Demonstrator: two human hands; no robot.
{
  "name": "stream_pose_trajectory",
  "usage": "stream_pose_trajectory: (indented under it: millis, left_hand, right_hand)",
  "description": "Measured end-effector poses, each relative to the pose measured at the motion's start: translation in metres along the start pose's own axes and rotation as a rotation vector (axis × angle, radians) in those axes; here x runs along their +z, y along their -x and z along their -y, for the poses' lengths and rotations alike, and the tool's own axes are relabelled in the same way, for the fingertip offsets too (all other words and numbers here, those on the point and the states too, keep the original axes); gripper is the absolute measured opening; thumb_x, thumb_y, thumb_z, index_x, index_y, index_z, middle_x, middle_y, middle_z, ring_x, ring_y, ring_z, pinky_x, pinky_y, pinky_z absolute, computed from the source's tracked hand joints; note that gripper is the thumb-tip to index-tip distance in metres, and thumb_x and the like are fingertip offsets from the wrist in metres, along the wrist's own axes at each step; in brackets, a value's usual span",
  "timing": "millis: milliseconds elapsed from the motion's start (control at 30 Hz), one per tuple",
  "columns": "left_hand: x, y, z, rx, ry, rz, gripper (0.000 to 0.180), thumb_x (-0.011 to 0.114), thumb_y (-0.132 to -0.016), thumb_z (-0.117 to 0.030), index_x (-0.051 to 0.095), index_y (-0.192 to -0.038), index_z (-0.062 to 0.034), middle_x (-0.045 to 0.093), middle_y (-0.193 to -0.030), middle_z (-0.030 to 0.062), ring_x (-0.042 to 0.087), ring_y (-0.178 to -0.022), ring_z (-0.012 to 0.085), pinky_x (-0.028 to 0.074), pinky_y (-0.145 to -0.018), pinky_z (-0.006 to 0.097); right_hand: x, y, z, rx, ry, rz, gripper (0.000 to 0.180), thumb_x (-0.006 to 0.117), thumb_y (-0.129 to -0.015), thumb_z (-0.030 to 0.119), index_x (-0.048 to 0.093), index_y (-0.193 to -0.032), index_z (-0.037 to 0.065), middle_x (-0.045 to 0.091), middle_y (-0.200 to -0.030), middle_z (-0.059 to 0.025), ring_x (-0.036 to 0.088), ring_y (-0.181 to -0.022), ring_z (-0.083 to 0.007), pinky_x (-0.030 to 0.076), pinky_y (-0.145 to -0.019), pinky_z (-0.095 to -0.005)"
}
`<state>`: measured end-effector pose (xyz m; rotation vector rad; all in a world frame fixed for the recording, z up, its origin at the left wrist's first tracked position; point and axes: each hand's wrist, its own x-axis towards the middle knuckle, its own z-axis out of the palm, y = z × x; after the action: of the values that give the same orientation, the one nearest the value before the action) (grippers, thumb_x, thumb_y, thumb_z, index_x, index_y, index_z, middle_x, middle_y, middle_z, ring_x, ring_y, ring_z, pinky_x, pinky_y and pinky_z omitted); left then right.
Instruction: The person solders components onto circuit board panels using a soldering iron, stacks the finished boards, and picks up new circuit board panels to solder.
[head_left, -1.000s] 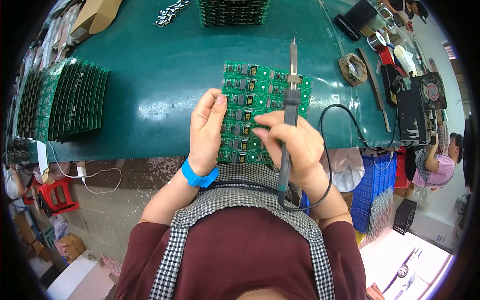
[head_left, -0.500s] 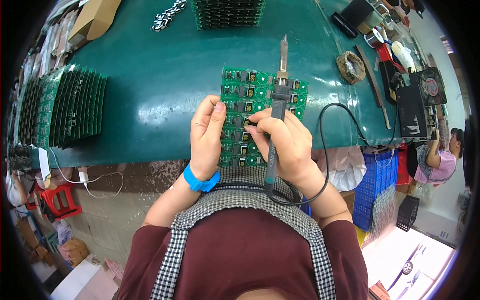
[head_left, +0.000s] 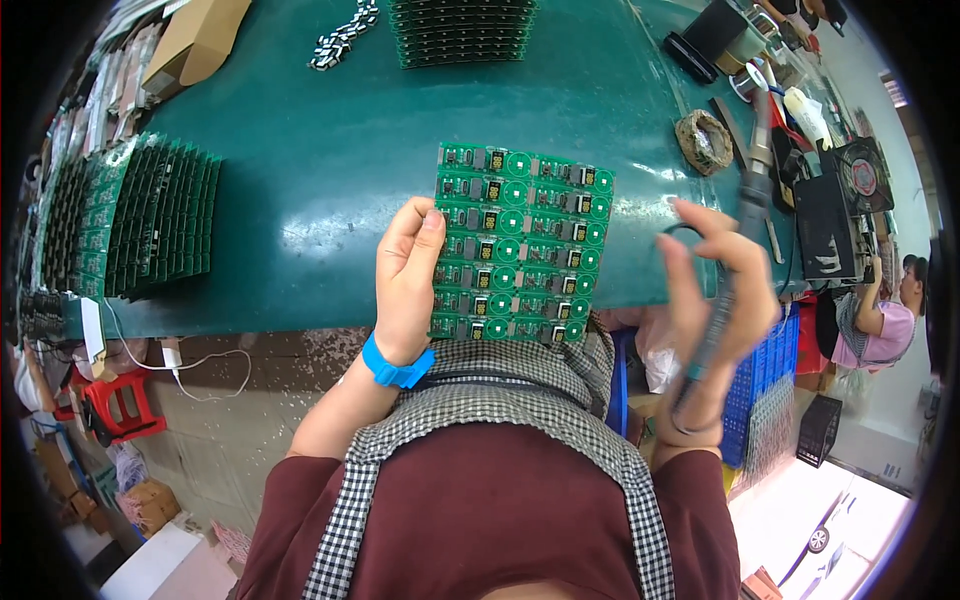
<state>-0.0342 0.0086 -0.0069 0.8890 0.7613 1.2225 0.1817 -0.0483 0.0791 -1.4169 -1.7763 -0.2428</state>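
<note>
My left hand (head_left: 408,275) grips the left edge of a green circuit board panel (head_left: 520,250), its thumb on top. The panel carries rows of small black display parts and round white outlines. My right hand (head_left: 735,285), smeared by motion, is off to the right, apart from the panel. A soldering iron (head_left: 722,300) lies across that hand, tip pointing away from me, and its thumb and forefinger are spread with nothing seen between them. A blue band is round my left wrist.
Stacked circuit boards (head_left: 160,215) stand at the left, and another stack (head_left: 463,35) at the far side. A black-and-white strip pile (head_left: 343,38), a cardboard box (head_left: 197,45), a round brown holder (head_left: 704,142) and a black fan unit (head_left: 845,195) sit on the green table (head_left: 330,150).
My right hand has left the panel and swung right with the soldering iron. The whole panel face now shows, still in my left hand.
</note>
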Motion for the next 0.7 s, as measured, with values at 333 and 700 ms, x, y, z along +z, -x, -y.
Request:
stream_pose_trajectory:
  millis: [333, 700]
  left_hand:
    - [0.006, 0.008, -0.003, 0.042, -0.023, 0.116, 0.016, 0.045, -0.099, -0.017, 0.052, -0.095, -0.0045, 0.058, -0.083, -0.0035, 0.049, -0.074, 0.0, 0.041, -0.067, 0.018]
    - [0.014, 0.019, -0.008, 0.002, -0.016, 0.156, 0.015, 0.045, -0.099, -0.016, 0.052, -0.099, -0.0034, 0.058, -0.086, -0.0025, 0.049, -0.076, 0.0001, 0.04, -0.066, 0.017]
  right_hand:
    - [-0.043, 0.002, 0.022, -0.011, -0.166, -0.007, 0.03, 0.073, -0.067, -0.007, 0.05, -0.083, 0.004, 0.068, -0.088, -0.0168, 0.067, -0.076, -0.027, 0.053, -0.065, -0.0343]
    - [0.049, -0.006, 0.018, -0.26, -0.187, 0.088, 0.027, 0.072, -0.066, -0.006, 0.053, -0.083, 0.003, 0.066, -0.083, -0.0126, 0.065, -0.074, -0.0281, 0.052, -0.061, -0.0333]
